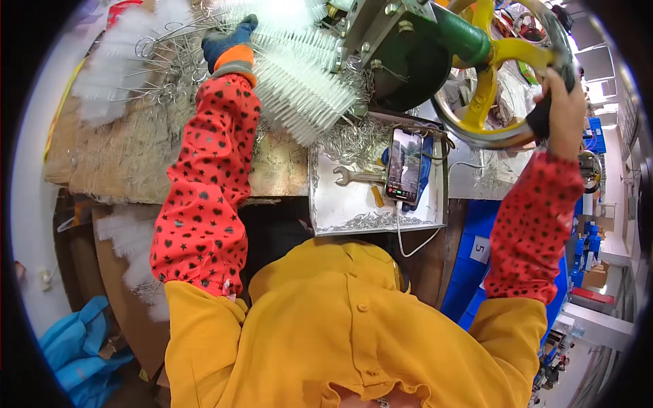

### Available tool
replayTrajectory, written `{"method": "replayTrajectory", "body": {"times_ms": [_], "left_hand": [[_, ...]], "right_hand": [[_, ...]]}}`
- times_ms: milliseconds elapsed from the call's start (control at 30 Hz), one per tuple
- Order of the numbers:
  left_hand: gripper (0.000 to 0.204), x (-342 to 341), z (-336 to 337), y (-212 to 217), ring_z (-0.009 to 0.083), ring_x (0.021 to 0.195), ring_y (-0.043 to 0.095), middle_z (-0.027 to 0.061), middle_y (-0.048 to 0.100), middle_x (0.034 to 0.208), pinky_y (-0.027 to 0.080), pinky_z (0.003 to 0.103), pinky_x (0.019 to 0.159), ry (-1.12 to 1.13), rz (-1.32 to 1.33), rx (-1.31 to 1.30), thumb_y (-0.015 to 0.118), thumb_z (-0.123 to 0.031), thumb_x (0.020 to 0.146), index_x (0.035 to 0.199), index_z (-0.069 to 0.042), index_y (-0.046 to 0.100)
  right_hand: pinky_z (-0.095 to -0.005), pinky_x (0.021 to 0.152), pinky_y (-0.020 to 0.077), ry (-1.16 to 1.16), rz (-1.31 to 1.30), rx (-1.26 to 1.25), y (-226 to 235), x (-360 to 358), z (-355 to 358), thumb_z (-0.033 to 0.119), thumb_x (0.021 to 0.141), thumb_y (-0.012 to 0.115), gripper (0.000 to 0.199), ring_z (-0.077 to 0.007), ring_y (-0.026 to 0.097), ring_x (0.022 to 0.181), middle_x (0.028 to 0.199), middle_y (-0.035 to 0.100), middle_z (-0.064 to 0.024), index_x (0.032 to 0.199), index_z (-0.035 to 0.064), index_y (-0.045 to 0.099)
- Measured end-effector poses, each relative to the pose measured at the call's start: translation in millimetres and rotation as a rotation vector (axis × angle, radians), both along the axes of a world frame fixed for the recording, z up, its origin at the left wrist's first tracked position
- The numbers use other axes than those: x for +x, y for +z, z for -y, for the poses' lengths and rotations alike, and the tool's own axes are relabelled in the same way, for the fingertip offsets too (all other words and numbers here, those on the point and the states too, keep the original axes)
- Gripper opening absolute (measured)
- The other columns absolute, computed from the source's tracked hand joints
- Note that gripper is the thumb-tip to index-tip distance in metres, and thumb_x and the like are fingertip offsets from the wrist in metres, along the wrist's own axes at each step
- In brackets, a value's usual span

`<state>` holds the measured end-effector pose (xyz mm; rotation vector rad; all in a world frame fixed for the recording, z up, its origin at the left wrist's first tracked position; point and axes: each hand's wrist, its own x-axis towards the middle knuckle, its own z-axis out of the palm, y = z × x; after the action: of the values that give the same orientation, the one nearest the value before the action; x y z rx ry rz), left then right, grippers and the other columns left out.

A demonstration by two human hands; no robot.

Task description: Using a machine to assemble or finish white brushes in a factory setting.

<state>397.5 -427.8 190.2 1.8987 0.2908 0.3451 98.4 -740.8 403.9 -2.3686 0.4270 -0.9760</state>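
Observation:
My left hand, in a dark blue glove with an orange and grey cuff, is among white bristle brushes. Its fingers look bent, but what lies in them is hidden. To its left are more brushes with twisted wire stems and ring ends. At the right, my bare right hand is closed around the metal rim of a handwheel with yellow spokes. Something black lies between palm and rim. A shaft joins the wheel to a dark green machine, which stands on the bench between my hands.
A shallow metal tray at the bench's front edge holds small metal pieces, a wrench and a phone with a white cable. Blue bins stand below right. Brushes and blue cloth are at lower left.

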Motion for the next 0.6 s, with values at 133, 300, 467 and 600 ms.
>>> {"method": "replayTrajectory", "body": {"times_ms": [133,300,467,600], "left_hand": [[0.094,4.7,0.1,-6.8,0.0347,0.105,0.050,0.0225,0.052,0.113,0.039,0.040,0.090,-0.055,0.009,-0.039,0.079,-0.054,0.045,0.114,0.003,0.048],[0.081,6.1,0.9,-10.7,0.0304,0.095,0.056,0.0239,0.058,0.101,0.041,0.037,0.083,0.072,0.028,0.084,0.076,-0.055,0.051,0.098,0.009,0.057],[0.078,2.5,3.9,-6.6,0.0288,0.088,0.057,0.0219,0.060,0.096,0.042,0.036,0.080,0.085,0.047,0.088,0.073,-0.056,0.054,0.095,0.009,0.058],[0.077,-3.3,-1.7,5.3,0.0274,0.082,0.058,0.0202,0.061,0.091,0.043,0.036,0.078,0.035,0.054,0.202,0.072,-0.058,0.056,0.092,0.008,0.059]], "right_hand": [[-0.0246,0.048,0.0438,-0.105,-0.238,-0.013,41.4,39.7,25.0,0.025,0.078,0.054,0.023,-0.0127,0.054,0.051,0.062,0.052,-0.0025,0.076,0.0022,0.053],[-0.0194,0.044,0.0350,-0.060,-0.250,0.136,55.8,52.2,49.1,0.029,0.077,0.059,0.023,-0.0072,0.046,0.046,0.057,0.048,0.0007,0.068,0.0088,0.053],[-0.0240,0.051,0.0433,-0.229,0.265,0.180,-30.9,3.6,-48.7,0.017,0.076,0.061,0.029,-0.0122,0.054,0.056,0.074,0.055,-0.0079,0.095,0.0000,0.047],[-0.0305,0.068,0.0490,-0.182,0.563,0.216,-137.3,-0.8,-86.3,0.006,0.080,0.056,0.053,-0.0186,0.059,0.069,0.096,0.051,-0.0179,0.118,-0.0042,0.020]]}}
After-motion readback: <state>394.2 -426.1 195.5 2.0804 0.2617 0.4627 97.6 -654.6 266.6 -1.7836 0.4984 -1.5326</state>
